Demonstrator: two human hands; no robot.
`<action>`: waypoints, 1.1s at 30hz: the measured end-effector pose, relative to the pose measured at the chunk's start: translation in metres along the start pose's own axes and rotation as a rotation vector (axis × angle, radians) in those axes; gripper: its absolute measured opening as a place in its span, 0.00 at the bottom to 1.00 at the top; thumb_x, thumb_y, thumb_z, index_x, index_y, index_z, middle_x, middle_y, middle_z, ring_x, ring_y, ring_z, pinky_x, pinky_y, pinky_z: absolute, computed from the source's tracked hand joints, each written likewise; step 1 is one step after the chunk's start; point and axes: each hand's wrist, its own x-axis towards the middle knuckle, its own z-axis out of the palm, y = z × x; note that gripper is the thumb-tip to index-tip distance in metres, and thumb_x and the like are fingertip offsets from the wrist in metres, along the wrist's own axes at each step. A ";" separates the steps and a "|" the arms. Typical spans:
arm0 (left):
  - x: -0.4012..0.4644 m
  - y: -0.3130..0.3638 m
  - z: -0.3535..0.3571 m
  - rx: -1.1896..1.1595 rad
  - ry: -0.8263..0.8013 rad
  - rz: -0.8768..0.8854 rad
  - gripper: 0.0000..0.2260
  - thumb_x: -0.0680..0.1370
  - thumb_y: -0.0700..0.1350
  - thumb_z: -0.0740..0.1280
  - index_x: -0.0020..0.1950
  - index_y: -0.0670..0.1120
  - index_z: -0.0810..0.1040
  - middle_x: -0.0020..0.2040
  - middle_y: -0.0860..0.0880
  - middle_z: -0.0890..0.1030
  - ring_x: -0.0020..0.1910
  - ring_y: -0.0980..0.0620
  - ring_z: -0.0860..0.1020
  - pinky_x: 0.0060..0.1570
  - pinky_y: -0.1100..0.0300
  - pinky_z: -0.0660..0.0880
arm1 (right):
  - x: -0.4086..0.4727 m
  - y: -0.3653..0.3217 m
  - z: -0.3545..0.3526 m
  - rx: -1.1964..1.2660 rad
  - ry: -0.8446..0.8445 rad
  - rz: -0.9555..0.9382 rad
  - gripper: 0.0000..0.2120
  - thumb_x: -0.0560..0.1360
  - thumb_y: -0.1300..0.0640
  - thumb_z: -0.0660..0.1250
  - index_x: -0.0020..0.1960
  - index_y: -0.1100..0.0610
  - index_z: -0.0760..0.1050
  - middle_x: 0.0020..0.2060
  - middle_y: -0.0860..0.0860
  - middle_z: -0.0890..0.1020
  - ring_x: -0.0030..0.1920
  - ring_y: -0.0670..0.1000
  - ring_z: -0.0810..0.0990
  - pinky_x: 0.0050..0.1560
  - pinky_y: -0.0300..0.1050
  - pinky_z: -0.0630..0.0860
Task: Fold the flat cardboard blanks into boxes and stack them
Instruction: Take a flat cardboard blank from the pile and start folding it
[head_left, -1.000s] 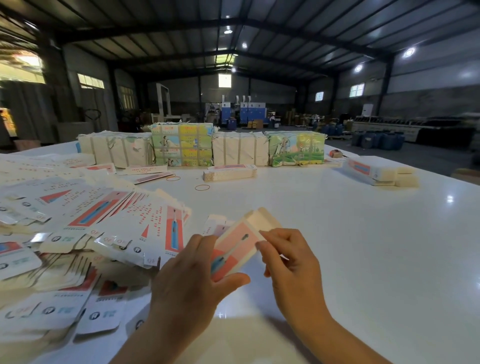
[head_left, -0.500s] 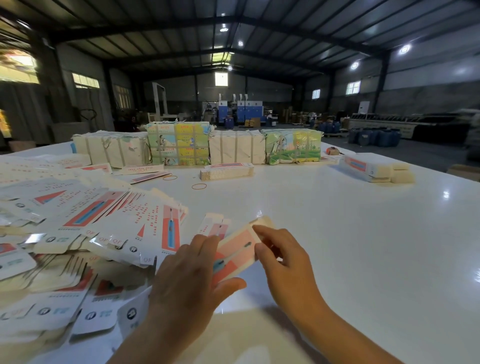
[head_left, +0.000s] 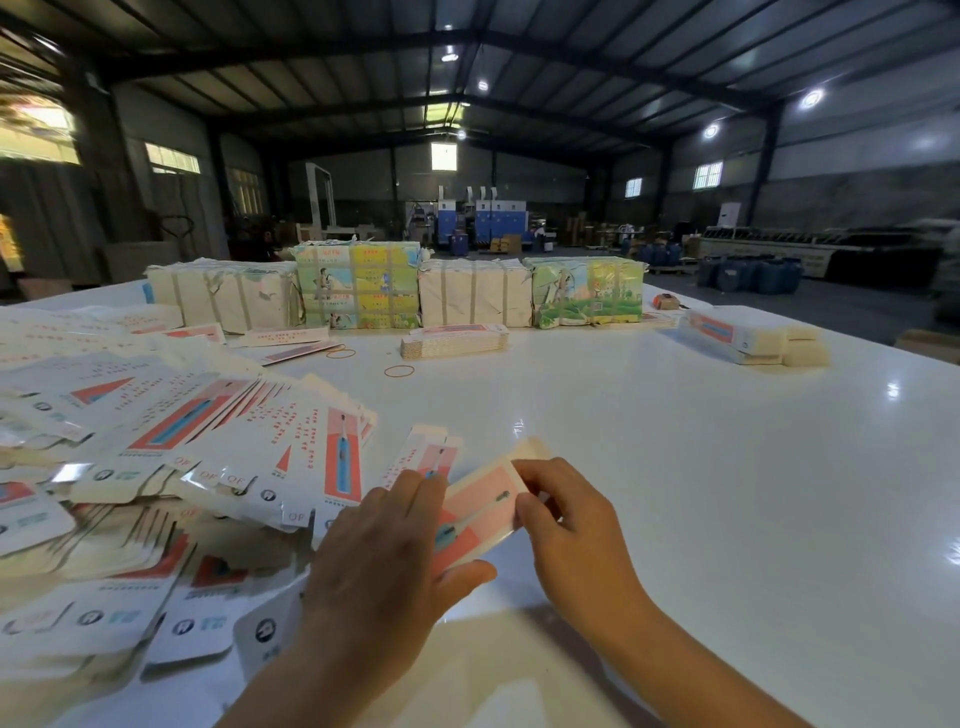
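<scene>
Folding under way: left hand (head_left: 384, 561) grips the box (head_left: 480, 512) at 6 o'clock on the counter (head_left: 701, 467); right hand (head_left: 571, 535) pinches its end. Next, probably tuck the flap.

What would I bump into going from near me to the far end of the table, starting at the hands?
Left hand and right hand holding the pink box → rubber band → small stack of flat blanks → wrapped bundles at the far edge.
</scene>
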 end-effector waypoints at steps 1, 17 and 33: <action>-0.001 0.000 0.001 0.002 0.002 0.005 0.32 0.63 0.65 0.70 0.58 0.45 0.77 0.48 0.49 0.81 0.40 0.49 0.80 0.37 0.55 0.78 | 0.000 0.000 0.000 -0.033 -0.006 -0.028 0.15 0.78 0.64 0.57 0.48 0.46 0.76 0.43 0.41 0.79 0.44 0.43 0.77 0.46 0.32 0.72; -0.001 -0.005 0.008 -0.086 0.053 0.015 0.37 0.65 0.73 0.47 0.69 0.56 0.60 0.64 0.59 0.70 0.56 0.58 0.72 0.52 0.65 0.71 | 0.014 0.010 -0.005 0.794 -0.118 0.446 0.23 0.70 0.67 0.70 0.62 0.56 0.71 0.49 0.56 0.83 0.44 0.55 0.84 0.40 0.46 0.81; -0.001 -0.006 0.020 -0.067 0.089 0.056 0.33 0.71 0.71 0.56 0.70 0.57 0.54 0.66 0.61 0.66 0.56 0.61 0.70 0.53 0.68 0.71 | 0.005 0.001 -0.003 0.308 -0.040 0.214 0.18 0.81 0.56 0.56 0.45 0.67 0.79 0.39 0.62 0.82 0.44 0.62 0.81 0.47 0.51 0.80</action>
